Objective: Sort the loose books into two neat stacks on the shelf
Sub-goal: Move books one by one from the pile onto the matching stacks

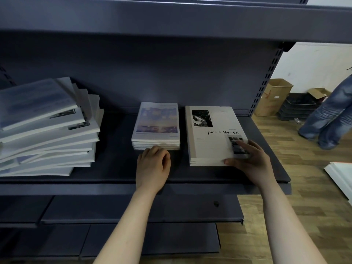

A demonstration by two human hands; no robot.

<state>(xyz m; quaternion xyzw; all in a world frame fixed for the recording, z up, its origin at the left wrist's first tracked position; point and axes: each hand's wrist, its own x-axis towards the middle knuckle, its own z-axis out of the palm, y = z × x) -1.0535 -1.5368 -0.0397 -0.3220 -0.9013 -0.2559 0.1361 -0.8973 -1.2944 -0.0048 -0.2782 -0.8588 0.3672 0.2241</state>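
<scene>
1. The loose books [45,130] lie in a fanned, slumping pile at the left end of the shelf [118,168]. Their covers are skewed at different angles, so the pile has no single long axis. The top ones run from near-left to far-right.
2. The pile is well to the left of both hands, with bare shelf between it and the left hand [153,166]. That hand is the nearer one, so a leftward reach with it looks the natural way to fetch the next book.
3. The left hand sits at the near edge of the small stack of blue-covered books [157,121]. Its fingers are curled under and its knuckles are against or just short of the stack's edge. It has nothing visibly in its grasp.
4. Just right of that stack, close but apart, lies the larger Time & Memory stack [209,145]. Both stacks have their long axis running front to back.
5. The right hand [249,159] clasps the larger stack's near right corner, with fingers over the cover and thumb against the near edge.
6. Beyond the shelf's right end stand cardboard boxes [272,96] and a person's jeans-clad legs [327,119].
</scene>
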